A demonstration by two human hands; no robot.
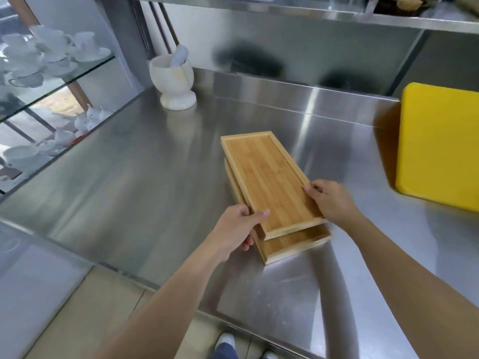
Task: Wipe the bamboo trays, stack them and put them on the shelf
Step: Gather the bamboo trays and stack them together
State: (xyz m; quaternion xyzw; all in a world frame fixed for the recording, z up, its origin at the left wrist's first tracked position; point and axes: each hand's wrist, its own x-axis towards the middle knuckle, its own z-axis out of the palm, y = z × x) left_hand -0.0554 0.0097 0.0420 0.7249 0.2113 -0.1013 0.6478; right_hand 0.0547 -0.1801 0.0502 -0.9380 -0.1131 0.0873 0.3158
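Two long rectangular bamboo trays lie on the steel counter (129, 177), one on top of the other. The upper tray (269, 177) sits a little askew and pushed back, so the near end of the lower tray (293, 244) shows beneath it. My left hand (236, 230) grips the stack's near left edge, thumb on the upper tray's rim and fingers under it. On the near right edge my right hand (329, 200) holds the upper tray, fingertips over its rim. A steel shelf (285, 11) runs overhead along the back wall. No cloth is in view.
A white stone mortar and pestle (173, 79) stands at the back left of the counter. A yellow cutting board (440, 146) leans at the right. Glass shelves with white cups and saucers (49, 55) are on the left. The counter's front edge is near my feet.
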